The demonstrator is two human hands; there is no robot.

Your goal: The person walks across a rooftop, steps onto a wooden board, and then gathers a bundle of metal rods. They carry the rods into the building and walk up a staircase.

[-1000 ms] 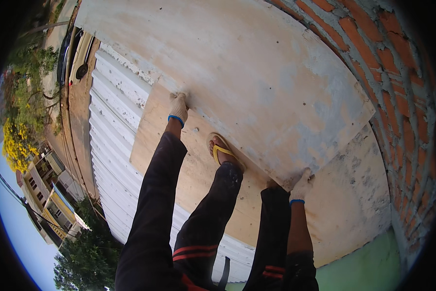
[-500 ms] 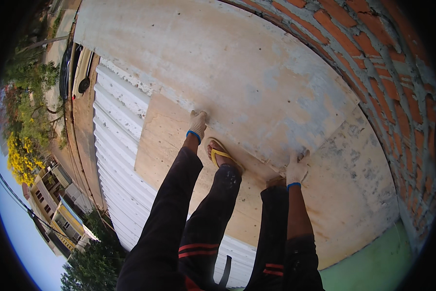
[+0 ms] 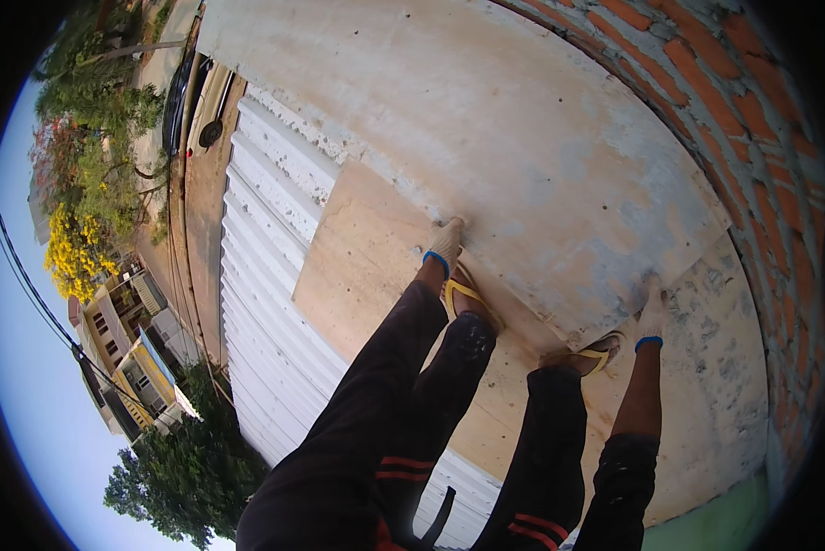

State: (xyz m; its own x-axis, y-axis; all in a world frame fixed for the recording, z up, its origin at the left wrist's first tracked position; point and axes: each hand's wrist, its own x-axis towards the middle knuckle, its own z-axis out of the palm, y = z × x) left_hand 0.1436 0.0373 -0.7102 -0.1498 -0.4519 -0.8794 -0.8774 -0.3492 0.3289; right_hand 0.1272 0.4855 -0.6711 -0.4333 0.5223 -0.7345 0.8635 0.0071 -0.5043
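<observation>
A large, pale, stained plywood sheet (image 3: 513,138) lies in front of me, its near edge by my feet. My left hand (image 3: 446,241), in a cream knit glove with a blue cuff, is closed at the near edge of this sheet. My right hand (image 3: 652,310), gloved alike, grips the sheet's right-hand edge close to its near corner. The fingertips of both hands are partly hidden. Under my feet lies a tan board (image 3: 366,248), and a grey-blotched board (image 3: 706,358) shows beyond my right hand.
White corrugated roofing sheets (image 3: 270,220) extend to the left, above a street with a parked car (image 3: 212,106). A rough brick wall (image 3: 724,101) runs along the right. My feet wear yellow flip-flops (image 3: 467,292). A green surface (image 3: 715,514) lies at lower right.
The view has shifted, moving the scene right and down. My right hand has slid right along the sheet's edge, and my right foot has stepped right, its flip-flop now showing.
</observation>
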